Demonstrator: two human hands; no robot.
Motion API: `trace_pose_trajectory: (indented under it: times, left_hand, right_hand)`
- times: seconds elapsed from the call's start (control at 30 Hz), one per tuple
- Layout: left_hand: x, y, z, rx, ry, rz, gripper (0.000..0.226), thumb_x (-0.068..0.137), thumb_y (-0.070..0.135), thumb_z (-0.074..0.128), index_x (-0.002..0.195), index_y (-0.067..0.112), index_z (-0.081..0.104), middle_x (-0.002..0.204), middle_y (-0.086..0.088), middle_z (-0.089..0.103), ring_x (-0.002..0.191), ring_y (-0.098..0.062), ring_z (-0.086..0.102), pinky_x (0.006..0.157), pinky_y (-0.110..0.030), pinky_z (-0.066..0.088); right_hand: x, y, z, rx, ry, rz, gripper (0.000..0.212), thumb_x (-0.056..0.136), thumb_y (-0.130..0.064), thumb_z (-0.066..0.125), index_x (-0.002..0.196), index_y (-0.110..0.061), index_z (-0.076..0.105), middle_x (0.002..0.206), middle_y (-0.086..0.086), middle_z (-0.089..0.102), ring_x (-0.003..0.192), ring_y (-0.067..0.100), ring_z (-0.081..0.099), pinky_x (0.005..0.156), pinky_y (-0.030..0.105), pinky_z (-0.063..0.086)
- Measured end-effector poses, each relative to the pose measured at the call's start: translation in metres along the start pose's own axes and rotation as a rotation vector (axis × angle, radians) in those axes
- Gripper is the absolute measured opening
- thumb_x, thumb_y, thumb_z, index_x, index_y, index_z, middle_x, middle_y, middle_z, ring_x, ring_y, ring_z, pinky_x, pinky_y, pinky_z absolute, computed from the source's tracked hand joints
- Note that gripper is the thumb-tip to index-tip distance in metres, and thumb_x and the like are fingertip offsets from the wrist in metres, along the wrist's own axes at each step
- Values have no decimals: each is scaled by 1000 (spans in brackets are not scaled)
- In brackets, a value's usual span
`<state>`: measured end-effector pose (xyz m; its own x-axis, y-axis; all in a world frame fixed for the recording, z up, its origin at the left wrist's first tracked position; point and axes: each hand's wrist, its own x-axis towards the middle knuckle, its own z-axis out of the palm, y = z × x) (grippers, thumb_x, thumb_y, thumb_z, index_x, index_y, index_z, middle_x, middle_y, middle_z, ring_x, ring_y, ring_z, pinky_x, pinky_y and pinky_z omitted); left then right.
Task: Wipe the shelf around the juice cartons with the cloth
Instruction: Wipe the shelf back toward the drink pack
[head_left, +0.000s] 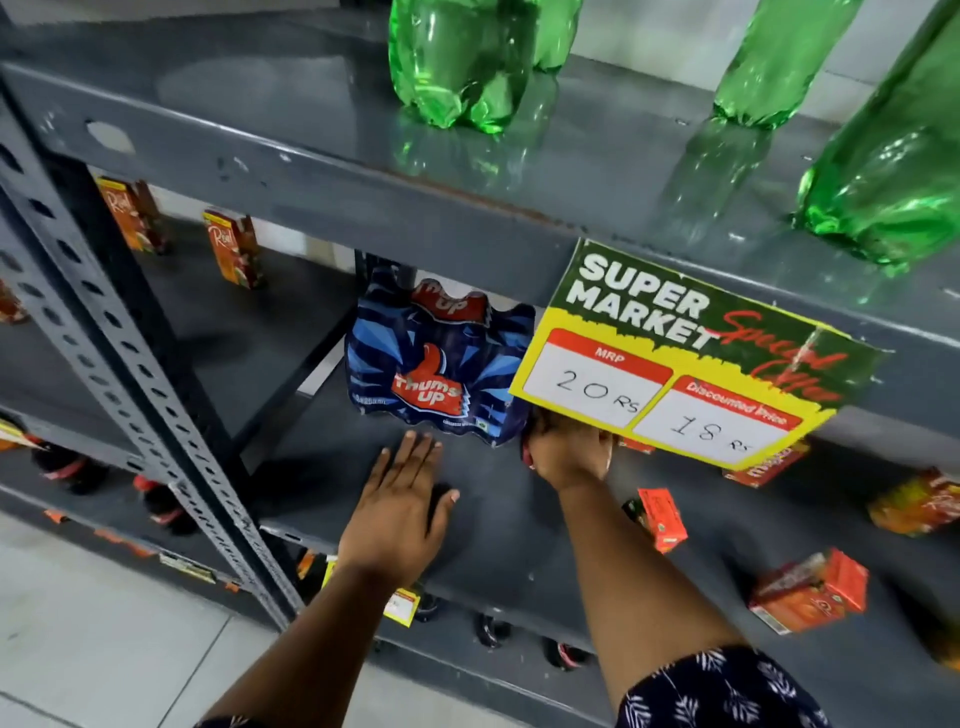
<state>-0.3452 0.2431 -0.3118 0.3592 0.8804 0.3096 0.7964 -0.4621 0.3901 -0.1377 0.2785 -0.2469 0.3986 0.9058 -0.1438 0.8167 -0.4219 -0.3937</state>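
Grey metal shelf (498, 519) above pale floor tiles; juice cartons (660, 519) scattered right; left hand (400, 499) flat, fingers straight on shelf; right hand (569, 449) half-hidden under price sign (675, 358), grip and cloth impossible to tell

This is a shop, a small supermarket aisle; grey slotted-angle steel shelving (156, 405) carries goods in rows; a printed price card (675, 358) hangs from the front edge of an upper shelf, reading "SUPER MARKET", "MRP 20 Rs" and "Discounted Price 18 Rs"; green plastic bottles (467, 67) stand on the top shelf; a shrink-wrapped Thums Up multipack (441, 364) sits on the middle shelf; small juice cartons (810, 590) are spaced along it; dark bottles (161, 506) line the lower shelf above a pale tiled floor (104, 623).
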Motion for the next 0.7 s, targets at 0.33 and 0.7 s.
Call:
trace_pose_trajectory:
  times: [0.33, 0.7]
  left_hand:
    - [-1, -1, 1, 30, -3, -12, 67, 91, 52, 19, 144, 11, 27, 151, -8, 30, 142, -15, 8, 117, -41, 8]
    - [-3, 1, 0, 66, -8, 11, 69, 90, 55, 22, 142, 11, 30, 150, -7, 33, 142, -18, 10, 116, -43, 9]
  right_hand:
    - [-33, 23, 41, -137, 70, -69, 58, 96, -35, 27, 151, -28, 8, 161, 5, -6, 145, 34, -11, 118, 49, -2]
    - [-108, 21, 57, -131, 149, -96, 67, 84, -42, 15, 147, -26, 26, 160, 4, 10, 146, 32, 0, 118, 50, 6]
